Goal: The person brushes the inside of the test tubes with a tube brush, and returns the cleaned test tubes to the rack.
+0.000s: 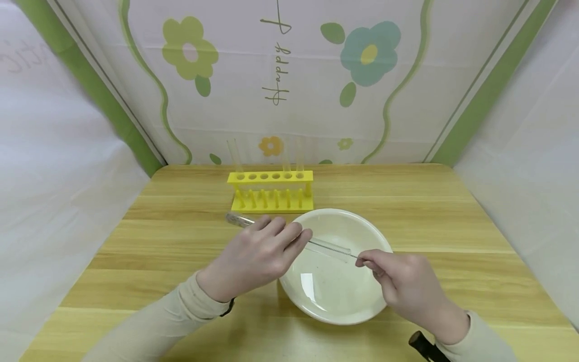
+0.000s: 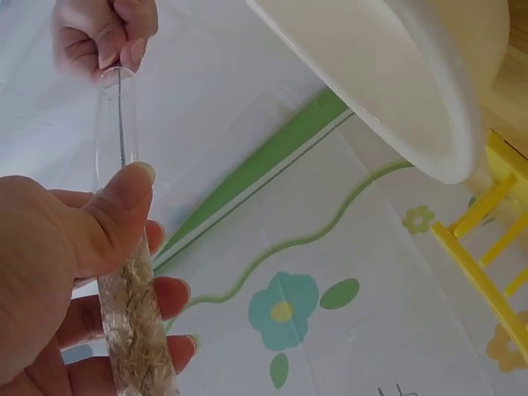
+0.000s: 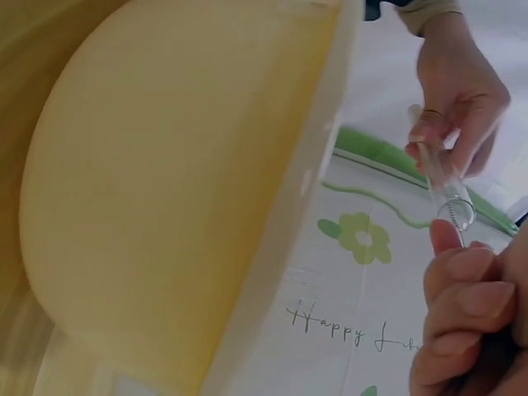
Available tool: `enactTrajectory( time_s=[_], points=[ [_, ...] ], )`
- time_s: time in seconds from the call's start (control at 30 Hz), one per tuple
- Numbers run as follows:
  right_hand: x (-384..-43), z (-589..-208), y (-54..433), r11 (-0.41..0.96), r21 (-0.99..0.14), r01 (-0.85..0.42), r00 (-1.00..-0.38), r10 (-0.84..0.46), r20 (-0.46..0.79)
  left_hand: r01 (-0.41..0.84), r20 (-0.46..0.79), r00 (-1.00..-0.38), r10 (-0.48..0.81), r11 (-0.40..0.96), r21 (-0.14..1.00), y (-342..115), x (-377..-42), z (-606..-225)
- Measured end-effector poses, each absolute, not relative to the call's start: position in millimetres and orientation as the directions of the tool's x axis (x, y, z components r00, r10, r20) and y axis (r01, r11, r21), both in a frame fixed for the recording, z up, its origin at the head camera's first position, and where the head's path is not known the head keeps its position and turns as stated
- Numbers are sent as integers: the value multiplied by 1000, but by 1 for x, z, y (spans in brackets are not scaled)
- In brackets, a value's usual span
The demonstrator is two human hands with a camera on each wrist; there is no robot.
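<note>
Over the white bowl [image 1: 339,296], my left hand [image 1: 260,254] grips a clear glass test tube [image 1: 332,251] in its curled fingers. The tube lies slanted, its open mouth towards my right hand [image 1: 409,281]. Inside it is a test tube brush; in the left wrist view the pale bristles [image 2: 136,330] fill the closed end. Its twisted wire stem [image 2: 121,124] runs out through the mouth, where my right thumb and fingers pinch it. The right wrist view shows the tube mouth [image 3: 456,216] close to my right fingertips, with the rest of the stem hidden in that hand.
Behind the bowl stands a yellow test tube rack [image 1: 271,177] with three upright glass tubes, one at the left [image 1: 235,156] and two towards the right. The wooden table [image 1: 181,241] ends at a flower-printed cloth [image 1: 307,120]. A dark strap [image 1: 427,347] hangs by the right wrist.
</note>
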State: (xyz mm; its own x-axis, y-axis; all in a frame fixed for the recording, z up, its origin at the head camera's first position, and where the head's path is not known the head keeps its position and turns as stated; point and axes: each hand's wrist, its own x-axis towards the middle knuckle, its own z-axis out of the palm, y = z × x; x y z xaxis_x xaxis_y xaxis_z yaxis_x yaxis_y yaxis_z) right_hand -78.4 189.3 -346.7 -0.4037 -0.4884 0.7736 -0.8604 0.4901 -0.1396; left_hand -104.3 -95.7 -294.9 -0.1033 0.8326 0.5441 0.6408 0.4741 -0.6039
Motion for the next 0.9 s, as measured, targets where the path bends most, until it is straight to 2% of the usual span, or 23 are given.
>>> enactTrajectory(
  time_s=[0.07, 0.4, 0.7, 0.9],
  points=[
    [-78, -347, 191, 468, -218, -856, -458, -495, 738, 649, 540, -117, 834, 476, -594, -97, -103, -295],
    [-70, -339, 202, 336, -542, -771, -634, -488, 599, 658, 580, -125, 805, 505, -558, -108, -106, -290],
    [-69, -340, 220, 199, -709, -676, -679, -541, 496, 668, 577, -149, 803, 512, -540, -116, -106, -286],
    [-68, -336, 227, 216, -749, -626, -712, -550, 436, 676, 578, -165, 799, 519, -524, -121, -106, -284]
  ],
)
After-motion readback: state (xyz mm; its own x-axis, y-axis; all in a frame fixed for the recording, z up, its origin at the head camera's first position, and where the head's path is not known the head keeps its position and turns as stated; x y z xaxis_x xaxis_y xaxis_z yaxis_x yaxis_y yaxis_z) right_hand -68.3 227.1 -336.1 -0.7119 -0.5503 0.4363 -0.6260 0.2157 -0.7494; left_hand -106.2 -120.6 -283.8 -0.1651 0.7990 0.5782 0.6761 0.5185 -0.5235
